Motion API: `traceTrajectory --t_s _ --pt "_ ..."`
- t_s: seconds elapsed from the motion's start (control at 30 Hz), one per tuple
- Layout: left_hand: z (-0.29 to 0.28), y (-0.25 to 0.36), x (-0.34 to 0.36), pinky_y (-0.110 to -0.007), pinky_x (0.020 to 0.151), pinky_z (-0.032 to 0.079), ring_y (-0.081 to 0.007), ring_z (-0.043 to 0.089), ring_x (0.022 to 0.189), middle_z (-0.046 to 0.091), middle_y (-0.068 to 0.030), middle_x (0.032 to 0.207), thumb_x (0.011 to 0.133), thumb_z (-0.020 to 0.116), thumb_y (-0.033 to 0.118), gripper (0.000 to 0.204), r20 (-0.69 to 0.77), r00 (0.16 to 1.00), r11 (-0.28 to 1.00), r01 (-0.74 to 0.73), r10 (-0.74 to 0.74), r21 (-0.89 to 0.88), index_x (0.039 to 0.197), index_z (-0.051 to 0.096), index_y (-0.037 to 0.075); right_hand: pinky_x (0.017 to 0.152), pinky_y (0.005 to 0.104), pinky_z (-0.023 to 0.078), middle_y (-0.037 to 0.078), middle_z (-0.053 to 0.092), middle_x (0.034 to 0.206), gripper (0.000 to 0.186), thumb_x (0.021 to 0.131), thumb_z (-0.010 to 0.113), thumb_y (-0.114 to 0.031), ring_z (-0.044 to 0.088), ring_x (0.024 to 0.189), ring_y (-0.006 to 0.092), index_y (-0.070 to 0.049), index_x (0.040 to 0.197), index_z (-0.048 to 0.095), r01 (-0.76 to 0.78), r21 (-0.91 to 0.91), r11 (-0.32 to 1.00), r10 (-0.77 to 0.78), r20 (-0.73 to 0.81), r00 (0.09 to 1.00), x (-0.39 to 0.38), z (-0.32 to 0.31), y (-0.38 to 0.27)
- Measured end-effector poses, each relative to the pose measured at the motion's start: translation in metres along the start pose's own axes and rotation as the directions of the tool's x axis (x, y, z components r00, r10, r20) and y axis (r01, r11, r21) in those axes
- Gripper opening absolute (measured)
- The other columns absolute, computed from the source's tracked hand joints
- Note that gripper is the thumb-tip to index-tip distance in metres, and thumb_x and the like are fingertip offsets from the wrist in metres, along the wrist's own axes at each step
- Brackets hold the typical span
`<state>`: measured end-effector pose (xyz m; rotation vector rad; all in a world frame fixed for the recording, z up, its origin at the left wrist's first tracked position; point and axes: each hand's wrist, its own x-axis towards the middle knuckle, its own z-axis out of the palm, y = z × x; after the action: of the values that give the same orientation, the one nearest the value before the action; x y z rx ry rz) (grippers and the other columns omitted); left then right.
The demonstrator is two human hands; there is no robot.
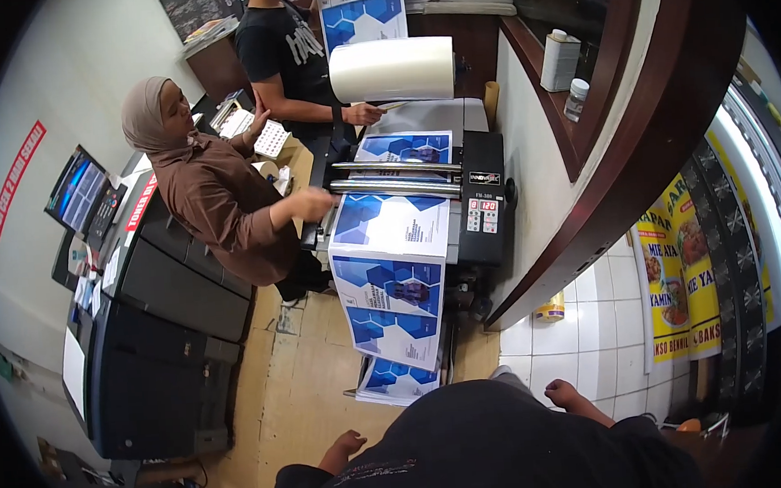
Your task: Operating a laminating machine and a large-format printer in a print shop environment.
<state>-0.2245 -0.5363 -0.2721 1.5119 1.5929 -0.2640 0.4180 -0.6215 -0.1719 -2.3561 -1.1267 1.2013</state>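
My left hand (346,445) hangs at my left side, its fingers curled in with nothing visible in them. On the other side, my right hand (558,393) is closed in a loose fist and touches nothing. Before me stands a roll laminating machine (485,204) with metal rollers. A printed blue-and-white sheet strip (391,284) comes out of its front and hangs down toward the floor. Lower sheets (399,382) of the same print lie at its foot, nearest my left hand. A large roll of clear film (393,69) sits above the machine.
A co-worker in brown (218,196) reaches a hand toward the strip; another in black (286,71) stands behind the machine. A dark printer (161,374) fills the left. A wooden-framed partition (603,204) and yellow banners (678,271) are at right. A yellow container (550,308) stands on the tiles.
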Motion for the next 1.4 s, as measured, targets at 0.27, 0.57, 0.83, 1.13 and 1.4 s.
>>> traceTrajectory --t_s 0.27,0.57,0.83,1.13,1.4 --pt "-0.034 0.042 -0.003 -0.038 0.090 0.045 -0.0344 0.057 0.105 0.060 -0.0237 0.110 0.076 0.064 0.041 0.056 -0.095 0.987 0.978 0.110 -0.128 -0.179 0.114 0.057 -0.001 0.084 0.0383 0.047 0.016 0.066 0.096 0.034 0.074 0.062 -0.034 0.060 0.094 0.0306 -0.006 0.092 0.068 -0.055 -0.322 0.945 0.141 0.249 0.958 0.013 -0.018 0.013" --pt "-0.012 0.185 0.038 -0.038 0.088 0.046 -0.0339 0.058 0.102 0.060 -0.0224 0.109 0.078 0.063 0.036 0.054 -0.129 0.989 0.977 -0.099 0.075 -0.189 0.116 0.054 -0.001 0.083 0.0392 0.048 0.017 0.064 0.096 0.031 0.078 0.058 -0.030 0.060 0.095 0.0323 -0.005 0.097 0.062 0.303 -0.382 0.873 -0.271 0.137 0.953 0.089 -0.139 -0.048" --pt "-0.011 0.258 0.034 -0.039 0.088 0.046 -0.0337 0.058 0.102 0.060 -0.0220 0.111 0.078 0.064 0.032 0.051 -0.074 0.975 0.949 -0.219 0.208 -0.227 0.117 0.054 0.001 0.080 0.0421 0.048 0.016 0.065 0.097 0.032 0.084 0.047 -0.031 0.060 0.092 0.0344 -0.006 0.095 0.064 0.494 -0.700 0.516 -0.132 0.505 0.853 0.074 -0.195 -0.052" --pt "-0.013 0.176 0.022 -0.039 0.091 0.044 -0.0339 0.056 0.106 0.059 -0.0206 0.112 0.078 0.064 0.033 0.049 -0.054 0.998 0.999 0.014 -0.016 -0.047 0.115 0.056 0.002 0.084 0.0426 0.045 0.021 0.062 0.104 0.038 0.077 0.056 -0.035 0.058 0.102 0.0348 -0.004 0.096 0.066 0.318 -0.382 0.868 -0.140 0.426 0.894 0.066 -0.096 -0.053" --pt "-0.003 0.177 0.012 -0.039 0.087 0.046 -0.0327 0.059 0.100 0.062 -0.0201 0.106 0.078 0.064 0.031 0.050 -0.047 0.998 0.996 0.025 -0.029 -0.083 0.117 0.054 0.002 0.082 0.0412 0.047 0.021 0.063 0.098 0.041 0.076 0.053 -0.039 0.060 0.093 0.0348 -0.003 0.092 0.067 0.338 -0.442 0.831 -0.149 0.408 0.901 0.087 -0.092 -0.050"
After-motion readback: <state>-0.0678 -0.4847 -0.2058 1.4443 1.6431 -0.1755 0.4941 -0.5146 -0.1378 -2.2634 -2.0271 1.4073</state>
